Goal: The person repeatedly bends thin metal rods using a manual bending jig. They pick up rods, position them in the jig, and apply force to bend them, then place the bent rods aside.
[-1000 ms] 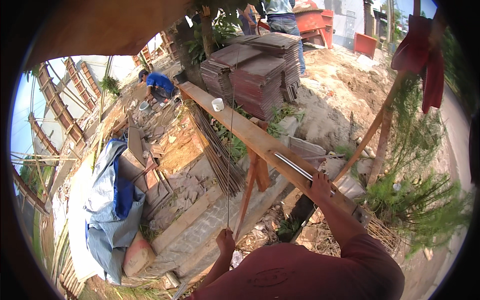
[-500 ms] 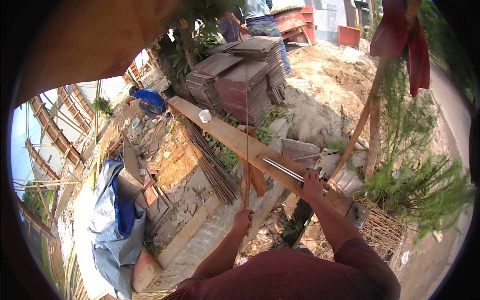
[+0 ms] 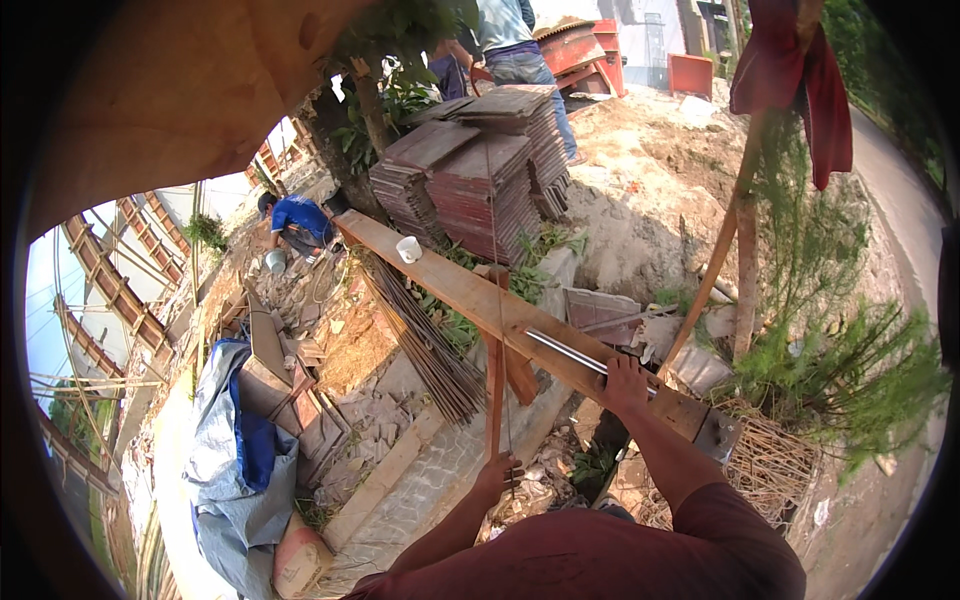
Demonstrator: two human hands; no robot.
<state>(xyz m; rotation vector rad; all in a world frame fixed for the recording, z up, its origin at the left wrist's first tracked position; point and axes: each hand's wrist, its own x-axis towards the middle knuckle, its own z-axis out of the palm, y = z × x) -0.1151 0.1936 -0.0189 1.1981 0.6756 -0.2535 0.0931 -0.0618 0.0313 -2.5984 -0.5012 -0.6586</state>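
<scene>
A long wooden plank (image 3: 455, 285) runs diagonally before me on wooden posts. Two parallel silver bars, perhaps a metal tube (image 3: 565, 350), lie along its nearer part. My right hand (image 3: 627, 385) rests over their near end, its fingers curled down around it. To the left and lower, my left hand (image 3: 496, 476) is closed around a thin steel rod (image 3: 507, 410), which extends up past the plank. The fingers look loosely wrapped, and the rod's far tip is hard to make out.
A white cup (image 3: 408, 250) sits on the plank. Beneath lies a bundle of rusty rods (image 3: 425, 350). Stacked tiles (image 3: 480, 185) stand beyond. A tarp (image 3: 235, 490) lies left, leafy branches (image 3: 840, 380) right. A person in blue (image 3: 300, 220) crouches far left; another person (image 3: 515, 55) stands behind the tiles.
My left hand has moved slightly down and right, its grip looking looser. My right hand stays on the silver bars. The crouching person has raised their head a little.
</scene>
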